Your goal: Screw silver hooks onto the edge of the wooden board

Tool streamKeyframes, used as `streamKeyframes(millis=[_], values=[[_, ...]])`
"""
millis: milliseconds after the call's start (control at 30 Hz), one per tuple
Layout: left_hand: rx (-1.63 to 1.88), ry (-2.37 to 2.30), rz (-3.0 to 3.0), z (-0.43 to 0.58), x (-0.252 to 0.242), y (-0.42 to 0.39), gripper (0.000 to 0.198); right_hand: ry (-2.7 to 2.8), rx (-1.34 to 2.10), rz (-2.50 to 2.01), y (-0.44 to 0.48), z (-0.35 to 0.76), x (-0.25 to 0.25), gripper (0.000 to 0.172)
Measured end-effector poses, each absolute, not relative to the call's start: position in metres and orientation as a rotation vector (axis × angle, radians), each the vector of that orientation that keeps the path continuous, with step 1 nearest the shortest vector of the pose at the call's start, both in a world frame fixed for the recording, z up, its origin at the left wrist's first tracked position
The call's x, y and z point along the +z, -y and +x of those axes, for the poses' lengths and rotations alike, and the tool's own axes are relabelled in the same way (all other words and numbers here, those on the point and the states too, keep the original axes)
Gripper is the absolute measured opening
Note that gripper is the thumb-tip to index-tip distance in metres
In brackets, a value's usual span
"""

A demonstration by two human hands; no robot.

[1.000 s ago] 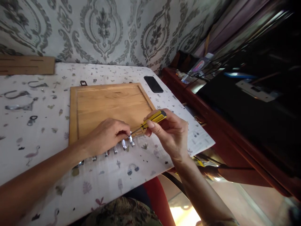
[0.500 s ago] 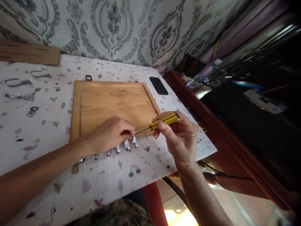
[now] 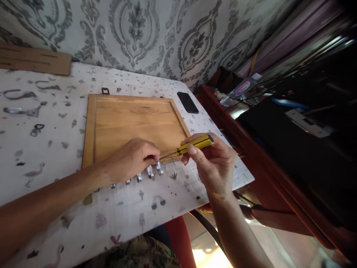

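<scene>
A framed wooden board [image 3: 139, 123] lies flat on the table. Along its near edge sits a row of several shiny metal hooks [image 3: 159, 168], some partly behind my left wrist. My left hand [image 3: 134, 160] rests over that edge, its fingers pinched beside the rightmost hook; what they grip is hidden. My right hand [image 3: 217, 165] holds a yellow and black screwdriver [image 3: 196, 144] by its handle. The screwdriver slants down to the left, and its shaft reaches my left fingertips at the board's edge. Its tip is too small to make out.
A dark phone [image 3: 187, 102] lies right of the board. Larger metal hooks [image 3: 21, 111] are on the patterned tablecloth [image 3: 117, 219] at left. Slotted cardboard [image 3: 36, 59] stands by the wall. A clear bottle [image 3: 242, 88] is on the red-brown furniture [image 3: 214, 108] at right.
The view has shifted very slightly. Both hands and the screwdriver stay in nearly the same place at the board's edge.
</scene>
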State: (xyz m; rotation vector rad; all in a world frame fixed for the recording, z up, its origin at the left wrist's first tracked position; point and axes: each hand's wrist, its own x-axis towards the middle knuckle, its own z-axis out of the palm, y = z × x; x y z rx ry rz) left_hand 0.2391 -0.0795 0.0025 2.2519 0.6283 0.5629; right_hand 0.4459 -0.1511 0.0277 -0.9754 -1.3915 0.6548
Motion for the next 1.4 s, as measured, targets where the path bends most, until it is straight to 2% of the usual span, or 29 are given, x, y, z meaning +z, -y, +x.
streamKeyframes(millis=[333, 733, 1133, 1400], values=[[0.734, -0.367, 2.489, 0.2374, -0.0052, 0.0778, 0.033, 1.376, 0.669, -0.984, 0.1505, 0.444, 0.0292, 0.017], [0.679, -0.485, 2.408, 0.236, -0.0056, 0.0775, 0.023, 1.393, 0.676, -0.975, 0.1514, 0.4473, 0.0266, 0.011], [0.689, -0.449, 2.424, 0.2354, -0.0006, 0.0789, 0.028, 1.405, 0.607, -1.041, 0.1495, 0.4488, 0.025, 0.02], [0.681, -0.451, 2.495, 0.2351, 0.0002, 0.0792, 0.031, 1.382, 0.645, -1.032, 0.1503, 0.4475, 0.0269, 0.018]])
